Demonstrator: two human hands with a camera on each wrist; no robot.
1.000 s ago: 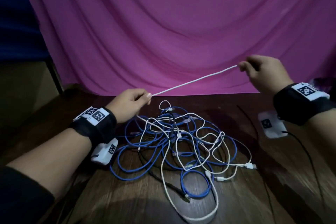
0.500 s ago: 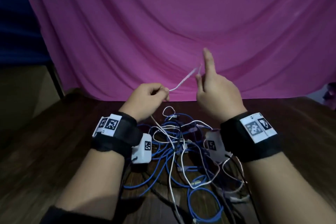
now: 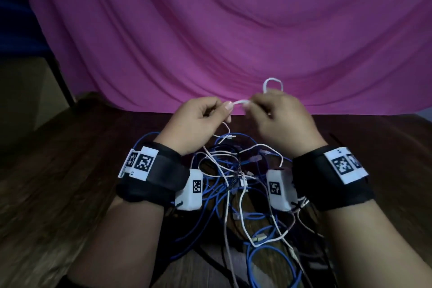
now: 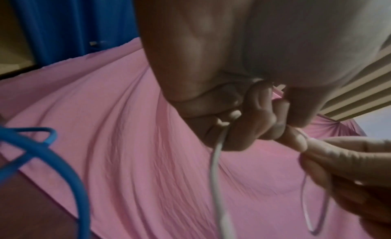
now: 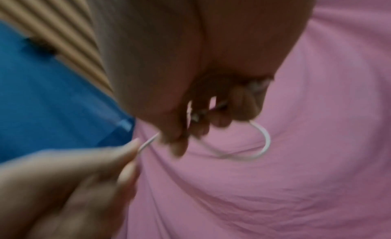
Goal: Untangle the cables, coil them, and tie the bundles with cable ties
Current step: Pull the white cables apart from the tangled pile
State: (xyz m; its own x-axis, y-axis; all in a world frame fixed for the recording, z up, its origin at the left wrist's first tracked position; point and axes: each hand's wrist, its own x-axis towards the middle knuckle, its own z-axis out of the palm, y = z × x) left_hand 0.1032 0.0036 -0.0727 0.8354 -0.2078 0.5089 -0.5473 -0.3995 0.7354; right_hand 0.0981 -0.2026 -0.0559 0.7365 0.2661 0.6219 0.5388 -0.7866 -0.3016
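A thin white cable (image 3: 240,102) runs between my two hands, raised above the tangle. My left hand (image 3: 201,119) pinches it between thumb and curled fingers, and the cable (image 4: 215,167) hangs down from that grip. My right hand (image 3: 278,117) grips the same cable close by, with a small white loop (image 3: 273,83) standing above its knuckles; the loop (image 5: 262,142) curves out from the curled fingers in the right wrist view. Below the hands lies a tangle (image 3: 236,177) of blue, white and black cables on the wooden table (image 3: 70,182).
A pink cloth (image 3: 233,30) hangs behind the table's far edge. A blue cable loop (image 4: 48,155) rises near the left wrist. Loose blue cable coils (image 3: 268,262) spread toward the table's near side between my forearms.
My hands, spread wide with the white cable taut a second ago, have come together. The right hand's raised finger has curled down, and a small loop now stands above it.
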